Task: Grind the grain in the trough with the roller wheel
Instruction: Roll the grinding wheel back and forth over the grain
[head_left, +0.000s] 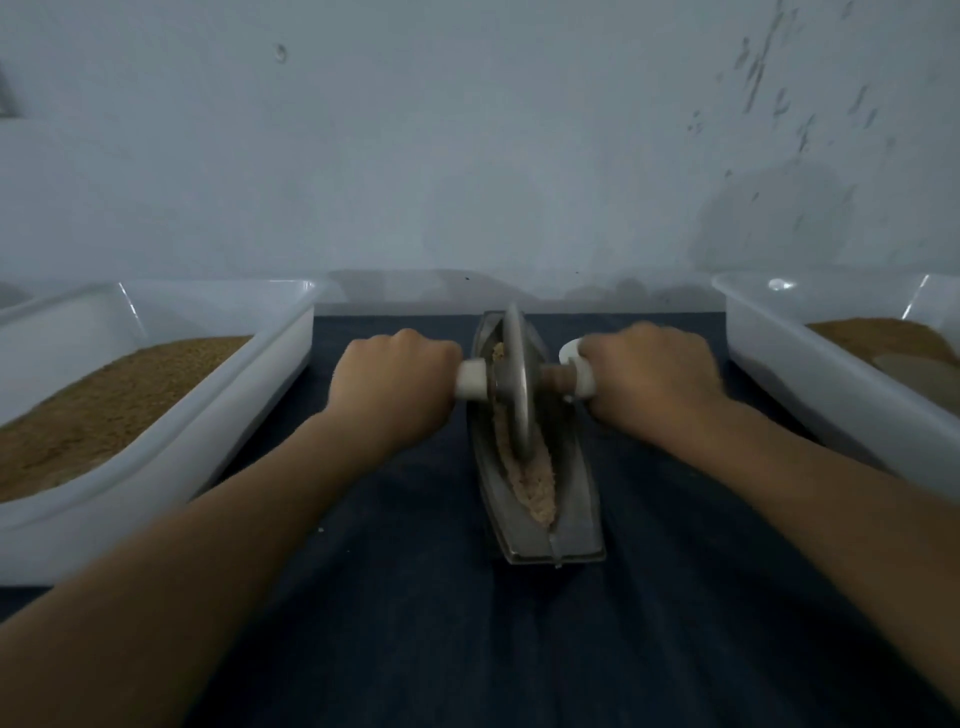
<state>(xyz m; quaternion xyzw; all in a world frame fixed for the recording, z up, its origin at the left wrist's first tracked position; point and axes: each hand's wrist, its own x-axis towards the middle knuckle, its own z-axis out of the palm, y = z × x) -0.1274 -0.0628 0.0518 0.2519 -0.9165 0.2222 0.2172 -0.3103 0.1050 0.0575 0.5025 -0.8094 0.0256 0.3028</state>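
A narrow metal trough (574, 512) lies lengthwise, near to far, in the middle of a dark blue cloth (405, 623). Pale, crushed grain (532, 491) fills its groove, most of it toward the near end. The roller wheel (516, 374) stands upright on edge in the far half of the trough, its rim down in the grain. Its crosswise handle (471, 387) sticks out to both sides with white ends. The left hand (395, 384) is clenched around the left end of the handle, knuckles up. The right hand (649, 379) grasps the right end the same way. Both forearms reach in from the near corners. To the left, a white tray (218, 431) holds a bed of brown grain. To the right, another white tray (810, 384) holds brown material; whether this is whole or ground cannot be told. A pale, marked wall (467, 156) rises behind.
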